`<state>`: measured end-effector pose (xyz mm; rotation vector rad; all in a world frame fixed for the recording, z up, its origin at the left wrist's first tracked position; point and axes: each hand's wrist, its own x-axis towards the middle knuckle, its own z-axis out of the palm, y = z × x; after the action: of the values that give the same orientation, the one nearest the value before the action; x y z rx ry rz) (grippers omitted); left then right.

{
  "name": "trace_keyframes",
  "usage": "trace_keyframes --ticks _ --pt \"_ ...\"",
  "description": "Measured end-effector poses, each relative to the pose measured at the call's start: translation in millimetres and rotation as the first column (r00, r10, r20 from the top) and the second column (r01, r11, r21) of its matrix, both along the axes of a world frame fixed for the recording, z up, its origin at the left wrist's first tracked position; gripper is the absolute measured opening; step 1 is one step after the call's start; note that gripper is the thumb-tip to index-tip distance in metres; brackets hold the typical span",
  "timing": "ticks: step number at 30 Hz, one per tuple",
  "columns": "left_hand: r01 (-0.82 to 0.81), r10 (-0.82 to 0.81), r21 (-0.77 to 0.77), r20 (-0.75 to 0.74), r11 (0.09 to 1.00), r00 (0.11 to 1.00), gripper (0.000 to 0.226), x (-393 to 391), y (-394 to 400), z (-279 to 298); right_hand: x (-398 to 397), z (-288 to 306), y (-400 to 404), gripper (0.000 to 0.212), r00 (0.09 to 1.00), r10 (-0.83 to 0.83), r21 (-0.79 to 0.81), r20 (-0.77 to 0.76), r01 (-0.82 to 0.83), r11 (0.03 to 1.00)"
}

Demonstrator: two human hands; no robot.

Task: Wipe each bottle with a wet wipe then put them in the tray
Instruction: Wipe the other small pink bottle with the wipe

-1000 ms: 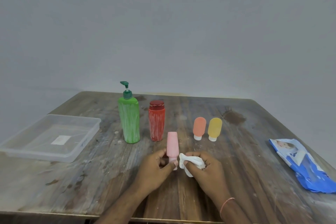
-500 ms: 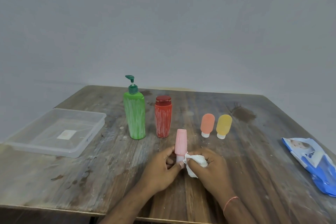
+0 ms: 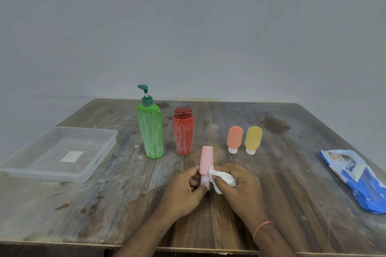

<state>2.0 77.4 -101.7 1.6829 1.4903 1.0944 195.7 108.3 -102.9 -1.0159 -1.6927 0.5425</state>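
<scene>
Your left hand (image 3: 183, 192) pinches the lower end of the pink bottle (image 3: 206, 159) between thumb and curled fingers, holding it upright with its cap end down, a little in from the table's near edge at the middle. Your right hand (image 3: 240, 185) is closed around a bunched white wet wipe (image 3: 219, 176), which presses against the bottle's right side just above your left fingers. Behind your hands, toward the table's (image 3: 83, 204) middle, stand the green pump bottle (image 3: 150, 131) and the red bottle (image 3: 183, 131), with the orange bottle (image 3: 235, 139) and yellow bottle (image 3: 253, 139) to their right, side by side on their caps. The clear tray (image 3: 58, 173) sits at the left edge, with bare wood between it and your hands. The blue wipes packet (image 3: 355, 179) lies along the right edge.
</scene>
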Motion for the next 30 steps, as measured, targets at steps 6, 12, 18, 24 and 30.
trace_keyframes --ticks 6,12,18,24,30 --pt "-0.003 0.003 0.004 0.006 1.000 1.000 0.048 0 -1 1 -1 -3 0 0.016 0.998 -0.050 0.027 0.050 0.049 0.998" --pt "0.001 -0.001 0.007 0.012 1.000 1.000 0.047 2 -2 3 -2 1 -5 0.017 1.000 0.022 0.076 0.008 -0.022 0.997" --pt "0.011 -0.011 0.026 0.011 1.000 1.000 0.049 4 -5 6 -3 -1 -5 0.019 0.999 0.053 0.099 0.002 -0.053 0.994" --pt "-0.014 0.014 0.030 0.011 0.999 1.000 0.052 4 -5 6 -1 1 -6 0.013 0.999 -0.028 0.133 0.032 0.023 0.991" --pt "-0.040 0.039 0.026 0.022 0.999 0.999 0.053 6 -3 5 -3 1 -9 0.018 0.997 -0.037 0.173 0.073 0.024 0.985"
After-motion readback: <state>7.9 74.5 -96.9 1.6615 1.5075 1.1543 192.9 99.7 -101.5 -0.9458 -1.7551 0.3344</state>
